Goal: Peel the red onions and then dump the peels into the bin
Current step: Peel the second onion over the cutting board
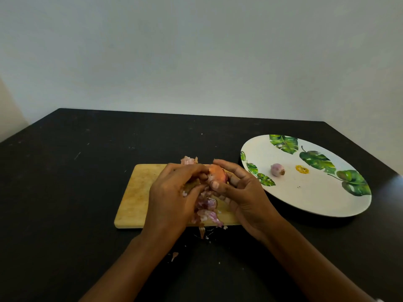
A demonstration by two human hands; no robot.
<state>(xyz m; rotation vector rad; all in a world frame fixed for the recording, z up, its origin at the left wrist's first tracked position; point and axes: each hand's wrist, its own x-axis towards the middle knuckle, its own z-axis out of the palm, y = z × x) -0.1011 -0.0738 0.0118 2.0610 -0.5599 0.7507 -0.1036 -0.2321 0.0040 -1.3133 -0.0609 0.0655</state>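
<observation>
Above the board's right half, both hands meet on one onion, held clear of the wood.
- Right hand: fingers curled round the onion's far and right side, thumb pressed on its near face. Firm grasp.
- Left hand: fingers curled in against the onion's left side, tips pinched there. Cannot tell whether they grip loose skin or the bulb itself.
- Onion: orange-pink outer skin shows between the two hands; the rest is hidden by fingers.

Peels: a purple-white heap lies on the board under the hands, running to its near edge. One strip hangs over that edge onto the table. More peel sits at the board's far edge, behind the left knuckles. The hands hide the middle of the heap.

Scrap: a pale flake lies on the table between the forearms, near the front edge, with a few crumbs around it.

Plate: white with green leaf prints, at the table's right side, just beside the board's far right corner and close to the right hand. A peeled onion rests on its left part, root end to the right. A yellow mark sits next to it, not touching.

Table is black and scuffed; its far edge meets a pale wall.
</observation>
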